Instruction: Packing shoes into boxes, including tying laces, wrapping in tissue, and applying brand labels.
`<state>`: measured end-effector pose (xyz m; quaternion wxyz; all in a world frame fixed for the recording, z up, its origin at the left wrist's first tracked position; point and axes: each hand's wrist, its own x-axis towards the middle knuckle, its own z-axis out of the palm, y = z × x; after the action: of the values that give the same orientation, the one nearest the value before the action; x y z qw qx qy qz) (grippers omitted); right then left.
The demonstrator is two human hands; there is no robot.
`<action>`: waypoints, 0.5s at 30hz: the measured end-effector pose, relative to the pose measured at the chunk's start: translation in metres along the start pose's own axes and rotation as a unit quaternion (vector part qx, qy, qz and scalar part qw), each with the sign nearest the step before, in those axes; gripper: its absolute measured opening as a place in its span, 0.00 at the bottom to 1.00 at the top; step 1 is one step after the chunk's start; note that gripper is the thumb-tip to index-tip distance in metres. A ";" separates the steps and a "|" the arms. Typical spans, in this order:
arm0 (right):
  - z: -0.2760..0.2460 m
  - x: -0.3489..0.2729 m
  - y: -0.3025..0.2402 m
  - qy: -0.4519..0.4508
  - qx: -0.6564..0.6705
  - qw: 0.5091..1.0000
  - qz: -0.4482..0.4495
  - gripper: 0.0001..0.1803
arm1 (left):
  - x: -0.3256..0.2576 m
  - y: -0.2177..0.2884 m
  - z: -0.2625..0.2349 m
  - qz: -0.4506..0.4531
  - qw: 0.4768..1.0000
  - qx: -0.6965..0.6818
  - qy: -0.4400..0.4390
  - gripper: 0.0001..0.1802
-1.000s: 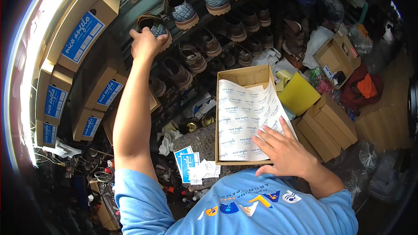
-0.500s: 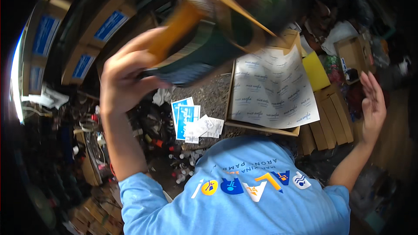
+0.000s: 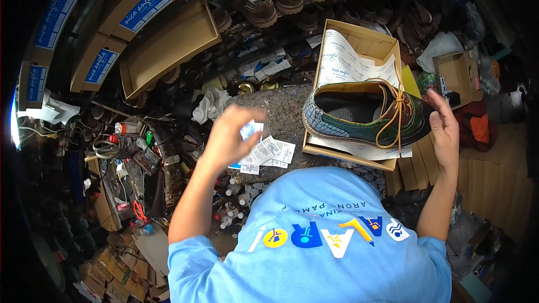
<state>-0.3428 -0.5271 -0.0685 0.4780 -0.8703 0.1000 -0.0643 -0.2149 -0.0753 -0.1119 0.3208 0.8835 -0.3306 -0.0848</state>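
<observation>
A dark green and brown lace-up shoe (image 3: pixel 331 110) with yellow-orange laces lies across an open cardboard box (image 3: pixel 349 157). Its heel points left, and its toe reaches past the box's right side. At the toe, my right hand (image 3: pixel 444 134) grips the shoe's end, with its far fingers partly hidden. Printed tissue paper (image 3: pixel 351 59) lines the box beneath the shoe. My left hand (image 3: pixel 233 134) is empty, thumb and fingers apart and curved, above several paper labels (image 3: pixel 273 151) on the dark worktop (image 3: pixel 286 112).
Brown shoes (image 3: pixel 252 3) stand in a row at the back. An open cardboard tray (image 3: pixel 168 50) and stacked boxes (image 3: pixel 90 67) rise at the left. Scissors (image 3: pixel 139 210) and small bottles (image 3: pixel 230 213) lie among clutter. Another open box (image 3: pixel 457 76) sits far right.
The shoe has come down and rightward from my raised left hand to above the lined box. My left hand has let go and lowered; my right hand has moved in to the toe.
</observation>
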 end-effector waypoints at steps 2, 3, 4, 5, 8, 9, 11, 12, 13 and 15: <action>0.010 -0.001 -0.019 0.116 -0.010 0.987 -0.109 0.29 | -0.033 -0.006 0.033 -0.041 0.998 0.031 -0.047 0.24; 0.015 -0.002 -0.034 0.141 0.007 0.981 -0.131 0.30 | -0.044 -0.004 0.047 -0.030 0.996 0.074 -0.039 0.23; 0.023 -0.004 -0.048 0.140 0.006 0.982 -0.128 0.30 | -0.053 -0.002 0.059 -0.018 0.993 0.116 -0.030 0.23; 0.033 -0.006 -0.062 0.138 0.029 0.971 -0.195 0.30 | -0.058 -0.003 0.067 -0.049 0.993 0.096 -0.043 0.25; 0.058 -0.011 -0.099 0.048 0.031 0.939 -0.340 0.31 | -0.070 0.000 0.068 -0.087 0.992 0.085 -0.034 0.23; 0.068 -0.010 -0.112 -0.004 0.038 0.932 -0.361 0.30 | -0.073 0.000 0.068 -0.077 0.994 0.083 -0.006 0.19; 0.088 -0.011 -0.125 -0.101 0.064 0.918 -0.378 0.27 | -0.077 0.001 0.067 -0.071 0.996 0.053 0.026 0.16; 0.100 -0.012 -0.126 -0.146 0.080 0.912 -0.376 0.26 | -0.079 0.001 0.066 -0.068 0.995 0.024 0.062 0.13; 0.112 -0.016 -0.125 -0.173 0.097 0.914 -0.354 0.26 | -0.079 0.004 0.062 -0.094 0.994 0.020 0.061 0.10; 0.131 -0.024 -0.122 -0.238 0.107 0.913 -0.315 0.28 | -0.082 0.015 0.055 -0.178 0.978 -0.064 0.084 0.10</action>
<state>-0.3253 -0.3504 -0.0362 0.5327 -0.7900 -0.3034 -0.0124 -0.3054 -0.0591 -0.1504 0.3825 0.9100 -0.1342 -0.0872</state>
